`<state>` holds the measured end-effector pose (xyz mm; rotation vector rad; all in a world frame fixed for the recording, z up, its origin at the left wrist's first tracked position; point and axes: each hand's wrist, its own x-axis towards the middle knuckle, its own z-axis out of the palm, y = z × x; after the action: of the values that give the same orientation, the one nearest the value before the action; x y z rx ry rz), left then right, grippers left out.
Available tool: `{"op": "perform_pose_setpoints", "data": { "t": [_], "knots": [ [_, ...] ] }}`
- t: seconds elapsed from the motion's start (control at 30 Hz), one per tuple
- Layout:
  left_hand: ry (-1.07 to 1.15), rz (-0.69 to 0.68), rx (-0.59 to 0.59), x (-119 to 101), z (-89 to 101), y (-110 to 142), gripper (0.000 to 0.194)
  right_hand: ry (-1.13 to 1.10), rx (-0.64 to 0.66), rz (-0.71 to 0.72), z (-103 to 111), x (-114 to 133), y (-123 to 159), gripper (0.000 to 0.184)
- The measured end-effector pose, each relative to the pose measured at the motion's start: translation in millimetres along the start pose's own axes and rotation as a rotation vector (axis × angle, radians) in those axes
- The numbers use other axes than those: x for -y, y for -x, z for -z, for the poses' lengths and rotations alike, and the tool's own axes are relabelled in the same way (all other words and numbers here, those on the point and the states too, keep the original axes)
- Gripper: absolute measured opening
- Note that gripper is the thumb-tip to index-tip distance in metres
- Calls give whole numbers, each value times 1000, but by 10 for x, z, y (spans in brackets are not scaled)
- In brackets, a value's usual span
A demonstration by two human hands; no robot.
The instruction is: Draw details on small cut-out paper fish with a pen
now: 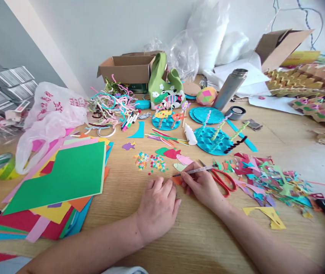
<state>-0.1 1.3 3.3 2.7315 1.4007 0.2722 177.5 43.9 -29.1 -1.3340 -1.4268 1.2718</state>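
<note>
My right hand (pixel 200 186) grips a pen (pixel 200 169) in a writing hold, its tip over a small orange paper piece (pixel 176 180) on the table. My left hand (pixel 159 207) rests beside it, fingers curled, fingertips pressing at the orange piece's near left edge; the tips are partly hidden. Just beyond lie paper fish: a red fish (pixel 172 153), a green fish (pixel 162 151), a pink fish (pixel 184 159) and a pale green fish (pixel 181 166). Red-handled scissors (pixel 224 182) lie right of my right hand, partly hidden by it.
Coloured paper sheets (pixel 79 171) are stacked at left. Paper scraps (pixel 273 180) cover the right side, with a yellow offcut (pixel 265 216) nearer. Confetti dots (pixel 158 163), a white glue bottle (pixel 190 135), blue discs with pipe cleaners (pixel 212 139), and a grey flask (pixel 231 89) stand farther back.
</note>
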Motion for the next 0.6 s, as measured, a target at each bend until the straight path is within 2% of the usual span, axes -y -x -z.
{"op": "perform_pose_setpoints", "data": {
  "t": [0.6],
  "knots": [
    [23,2,31,-14,15,-3,28,-25,-5,-1,4,9,7,37]
  ]
}}
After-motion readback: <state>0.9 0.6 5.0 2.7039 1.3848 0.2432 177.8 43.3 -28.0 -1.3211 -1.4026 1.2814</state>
